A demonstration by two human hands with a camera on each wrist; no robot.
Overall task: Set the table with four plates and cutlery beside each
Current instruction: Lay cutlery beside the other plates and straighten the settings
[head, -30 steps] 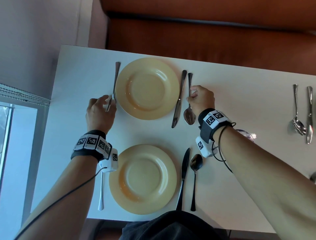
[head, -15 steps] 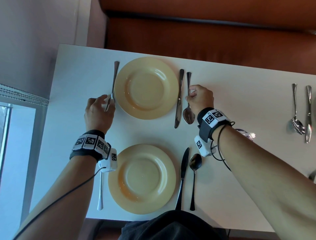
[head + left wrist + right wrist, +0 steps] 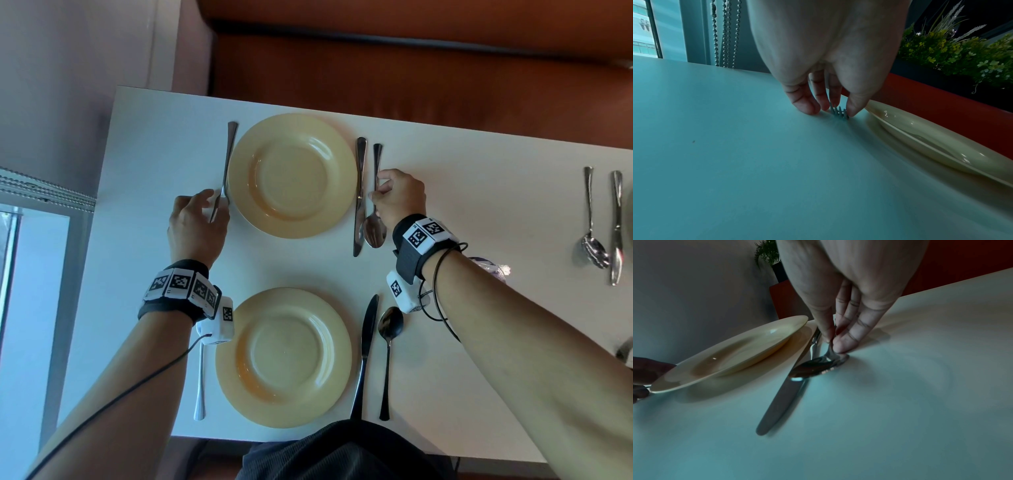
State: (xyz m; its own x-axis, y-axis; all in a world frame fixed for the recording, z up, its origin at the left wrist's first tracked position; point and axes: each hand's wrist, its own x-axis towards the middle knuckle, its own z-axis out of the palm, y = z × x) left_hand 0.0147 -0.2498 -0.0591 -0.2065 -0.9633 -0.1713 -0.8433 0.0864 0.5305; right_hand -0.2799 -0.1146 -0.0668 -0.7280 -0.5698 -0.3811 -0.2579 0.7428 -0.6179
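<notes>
Two yellow plates lie on the white table [image 3: 479,192]: a far plate [image 3: 292,175] and a near plate [image 3: 283,356]. My left hand [image 3: 197,222] pinches the tine end of a fork [image 3: 226,164] lying left of the far plate; the tines [image 3: 839,112] show between thumb and fingers. My right hand [image 3: 397,195] pinches the neck of a spoon [image 3: 374,230] right of the far plate, beside a knife [image 3: 359,195]. The spoon bowl [image 3: 818,366] rests on the table. By the near plate lie a fork [image 3: 200,383], a knife [image 3: 364,353] and a dark spoon [image 3: 388,342].
Another spoon [image 3: 592,222] and knife [image 3: 616,226] lie at the table's right. An orange bench [image 3: 411,68] runs along the far edge. A wall and window frame [image 3: 41,192] stand on the left. Green plants [image 3: 962,52] sit behind the bench.
The far knife has straightened and now lies parallel to the spoon. Both hands stay on the fork and spoon with only slight shifts.
</notes>
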